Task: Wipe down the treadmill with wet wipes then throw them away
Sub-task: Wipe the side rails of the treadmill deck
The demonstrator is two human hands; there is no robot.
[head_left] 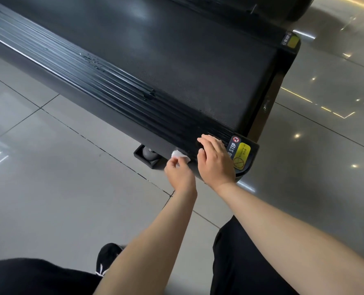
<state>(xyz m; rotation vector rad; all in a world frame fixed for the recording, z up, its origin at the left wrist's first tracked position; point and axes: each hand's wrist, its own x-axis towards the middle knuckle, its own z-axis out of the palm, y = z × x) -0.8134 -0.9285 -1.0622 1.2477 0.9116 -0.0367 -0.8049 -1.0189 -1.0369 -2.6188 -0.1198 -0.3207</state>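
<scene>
Grey glossy floor tiles (38, 167) fill the left side, with dark grout lines running on a slant. At the bottom left are the person's black trousers (27, 277), and just right of them a black shoe (107, 257) with a white mark on its top.

The black treadmill (198, 71) lies diagonally from the upper left to the right of centre. Its ribbed side rail (91, 75) faces the person and carries a few wet spots. Under the rail, near the rear end, a grey wheel (149, 153) sits in a black bracket on the floor.

Just right of the wheel, the white wet wipe (179, 154) is pressed against the outer side face of the treadmill frame, below the rail. The left hand (180, 175) pinches it with curled fingers and thumb.

Beside it, the right hand (215, 158) lies palm down on the rear end of the side rail, with its fingers loosely stretched over the ribs and gripping nothing. Touching its right edge is a "NO STEP" warning sticker (241, 156), black and yellow, on the rear corner cap.

A second yellow sticker (293, 41) marks the far rear corner; beyond it the tiles reflect ceiling lights
</scene>
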